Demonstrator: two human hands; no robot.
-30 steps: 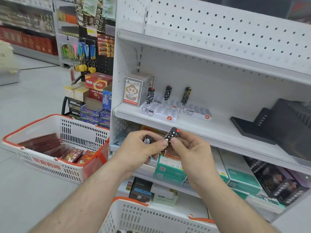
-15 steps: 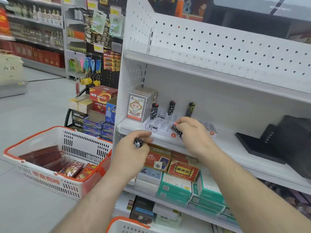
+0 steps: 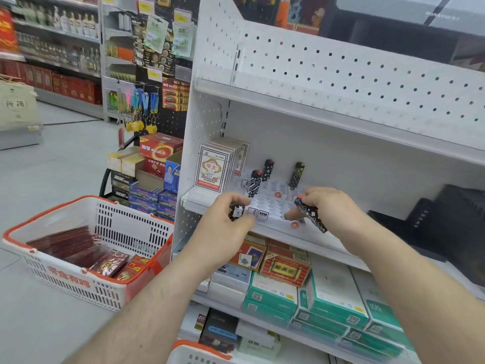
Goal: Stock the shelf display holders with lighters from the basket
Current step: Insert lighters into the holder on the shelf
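Right hand (image 3: 329, 208): fingers curled round a black lighter with white diamonds (image 3: 311, 216), red cap up, body tilted down to the right; held just over the front right part of the clear display holder (image 3: 273, 204).

Left hand (image 3: 225, 219): fingers closed on a dark lighter (image 3: 237, 212), end-on to the camera, at the holder's front left edge.

Display holder: clear tray of round sockets on the white shelf (image 3: 325, 243), mostly unfilled. Three lighters stand upright in it: one striped black-and-white (image 3: 255, 183) at the front left, one black with stars (image 3: 267, 169) behind it, one black with yellow marks (image 3: 296, 175) to the right.

Card boxes (image 3: 214, 168): a row standing on the shelf, just left of the holder.

Basket (image 3: 110, 261): white with orange rim, on the floor left of the shelf, holding red packets. A second basket rim (image 3: 199, 349) shows at the bottom edge; contents not visible.

Lower shelf: green-and-white boxes (image 3: 338, 295) and red card packs (image 3: 284, 269).
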